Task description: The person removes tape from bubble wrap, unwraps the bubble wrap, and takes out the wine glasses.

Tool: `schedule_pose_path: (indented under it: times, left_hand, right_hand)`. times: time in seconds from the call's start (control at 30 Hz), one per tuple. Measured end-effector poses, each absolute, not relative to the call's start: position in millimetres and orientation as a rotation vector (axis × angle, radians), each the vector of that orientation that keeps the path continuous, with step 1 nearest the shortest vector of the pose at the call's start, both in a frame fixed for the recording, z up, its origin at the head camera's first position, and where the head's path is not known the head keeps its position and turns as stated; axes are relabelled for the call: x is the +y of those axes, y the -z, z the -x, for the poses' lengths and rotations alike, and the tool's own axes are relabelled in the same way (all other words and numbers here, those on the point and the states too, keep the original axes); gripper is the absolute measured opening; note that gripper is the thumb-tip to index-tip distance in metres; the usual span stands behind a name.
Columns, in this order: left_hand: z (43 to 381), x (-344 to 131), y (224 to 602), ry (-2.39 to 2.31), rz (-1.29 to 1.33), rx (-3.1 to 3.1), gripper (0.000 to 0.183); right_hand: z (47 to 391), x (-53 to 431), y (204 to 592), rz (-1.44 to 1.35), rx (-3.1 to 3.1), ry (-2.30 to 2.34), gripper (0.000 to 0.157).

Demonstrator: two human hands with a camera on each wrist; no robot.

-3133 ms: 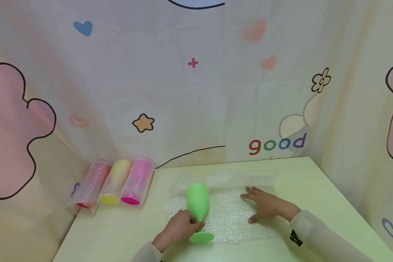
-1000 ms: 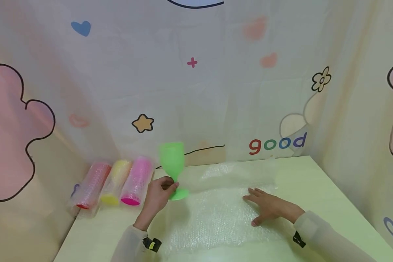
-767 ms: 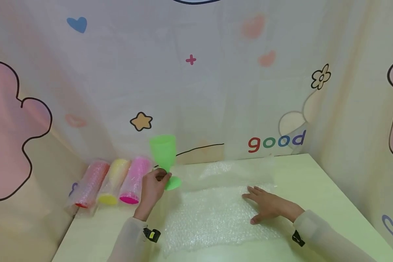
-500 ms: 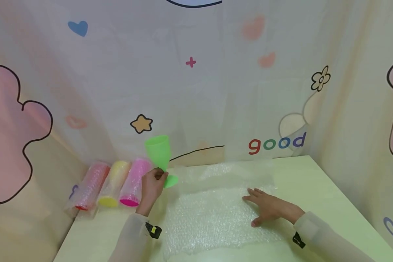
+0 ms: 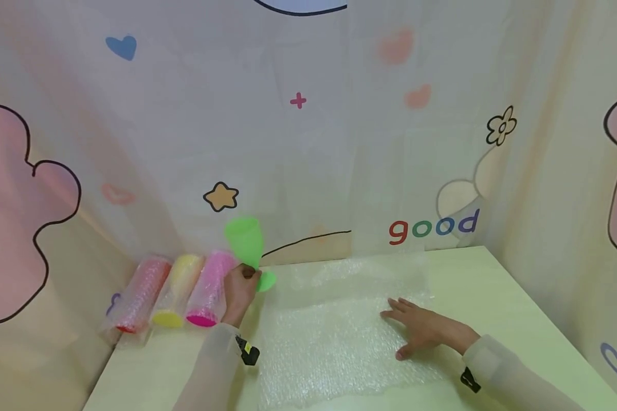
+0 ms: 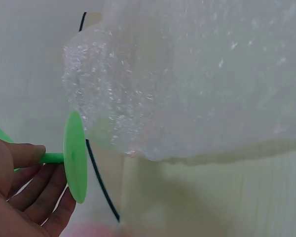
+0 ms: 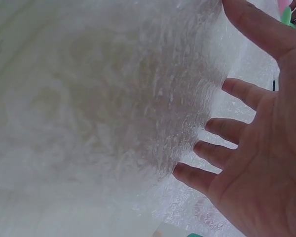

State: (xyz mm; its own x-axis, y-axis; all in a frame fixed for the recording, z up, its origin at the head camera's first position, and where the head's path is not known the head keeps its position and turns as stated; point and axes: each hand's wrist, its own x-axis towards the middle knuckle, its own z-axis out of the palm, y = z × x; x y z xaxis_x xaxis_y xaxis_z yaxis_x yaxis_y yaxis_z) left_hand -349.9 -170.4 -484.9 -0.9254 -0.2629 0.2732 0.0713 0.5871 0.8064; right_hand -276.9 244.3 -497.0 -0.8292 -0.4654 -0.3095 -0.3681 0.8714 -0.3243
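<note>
My left hand [image 5: 239,292] pinches the stem of a bright green goblet [image 5: 245,240], held up and tilted left above the table's back left part. In the left wrist view the thumb and fingers grip the stem just beside the round foot [image 6: 75,158]; most of the bowl is out of that view. A clear sheet of bubble wrap [image 5: 329,348] lies flat on the table. My right hand [image 5: 421,330] rests on the sheet's right part, fingers spread; the right wrist view shows its fingertips touching the wrap.
Three bubble-wrapped goblets lie side by side at the table's left: red [image 5: 143,291], yellow [image 5: 177,291] and pink [image 5: 211,288], the pink one close to my left hand. A printed curtain [image 5: 308,160] hangs behind the pale table [image 5: 519,342].
My left hand has lifted the green goblet off the bubble wrap and carried it left and back, then slightly lower its tilt increases. My right hand has stayed on the wrap.
</note>
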Motion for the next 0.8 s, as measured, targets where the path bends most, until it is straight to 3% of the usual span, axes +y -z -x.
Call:
schedule_pose_path:
  times: [0.8]
  left_hand:
    - [369, -172, 514, 1.307, -0.289, -2.421, 0.02]
  right_hand:
    - [272, 248, 498, 0.551, 2.665, 0.382, 0.092]
